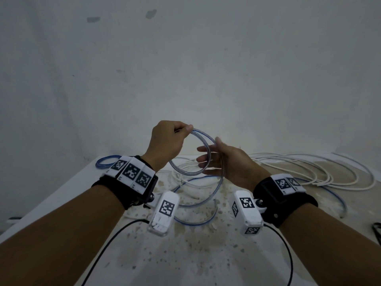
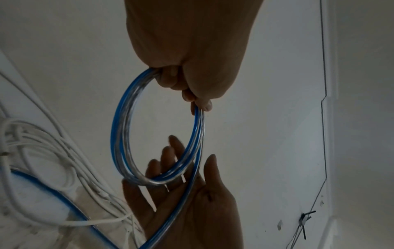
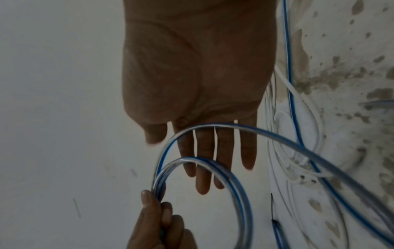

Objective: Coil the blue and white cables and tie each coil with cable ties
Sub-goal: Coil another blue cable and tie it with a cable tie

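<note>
Head view shows the coiling of the blue cable (image 1: 190,153) under way: the left hand (image 1: 167,141) holds a small coil of a few turns up above the tabletop (image 1: 61,195), its grip pinching the top of the loops between thumb and curled fingers. The right hand (image 1: 228,164), just beside the coil, has its grip spread, fingers straight, with the loose run of blue cable lying across them and trailing down to the tabletop below the coil, where much of it still lies slack. Judging by that slack, a good many turns are left before this coil can be tied. Past the left wrist from the held coil, at the tabletop's far corner, lies another small blue coil (image 1: 106,161); whether it is tied I cannot tell. The white cable (image 1: 305,172) sprawls in loose loops to the right of the held coil, not yet coiled. No container shows in any view, and I can pick out no cable ties for certain
</note>
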A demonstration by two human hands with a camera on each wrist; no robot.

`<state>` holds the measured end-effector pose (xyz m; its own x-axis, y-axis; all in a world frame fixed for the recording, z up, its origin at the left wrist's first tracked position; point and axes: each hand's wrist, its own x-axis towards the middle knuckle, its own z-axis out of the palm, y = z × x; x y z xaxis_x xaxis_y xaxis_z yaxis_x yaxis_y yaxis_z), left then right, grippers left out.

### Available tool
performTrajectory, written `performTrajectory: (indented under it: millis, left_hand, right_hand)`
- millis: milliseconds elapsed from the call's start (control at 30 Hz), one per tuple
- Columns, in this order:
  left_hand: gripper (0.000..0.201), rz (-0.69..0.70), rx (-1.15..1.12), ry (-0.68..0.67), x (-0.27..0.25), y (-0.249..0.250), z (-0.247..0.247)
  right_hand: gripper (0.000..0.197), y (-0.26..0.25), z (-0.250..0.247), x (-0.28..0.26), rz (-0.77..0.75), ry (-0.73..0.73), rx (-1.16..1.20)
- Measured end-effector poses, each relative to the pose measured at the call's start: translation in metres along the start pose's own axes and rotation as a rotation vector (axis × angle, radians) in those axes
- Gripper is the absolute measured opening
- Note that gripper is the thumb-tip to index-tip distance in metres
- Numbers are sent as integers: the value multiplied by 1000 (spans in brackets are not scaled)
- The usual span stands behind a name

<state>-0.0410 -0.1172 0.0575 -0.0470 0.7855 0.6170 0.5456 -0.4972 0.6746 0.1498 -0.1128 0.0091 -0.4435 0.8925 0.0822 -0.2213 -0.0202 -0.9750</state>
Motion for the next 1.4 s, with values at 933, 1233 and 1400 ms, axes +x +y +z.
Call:
performTrajectory:
  millis: [933, 1233, 1400]
  left_hand:
    - [20, 173, 62, -79, -7, 2, 4]
    - [32, 103, 236, 24, -19, 16, 10]
    - [64, -490, 35, -710, -42, 18, 13]
  right_hand:
    - [38, -20, 25, 4, 82, -11, 122]
    - [43, -23, 24, 18, -205, 405, 402]
    - [45, -30, 13, 21, -301, 493, 602]
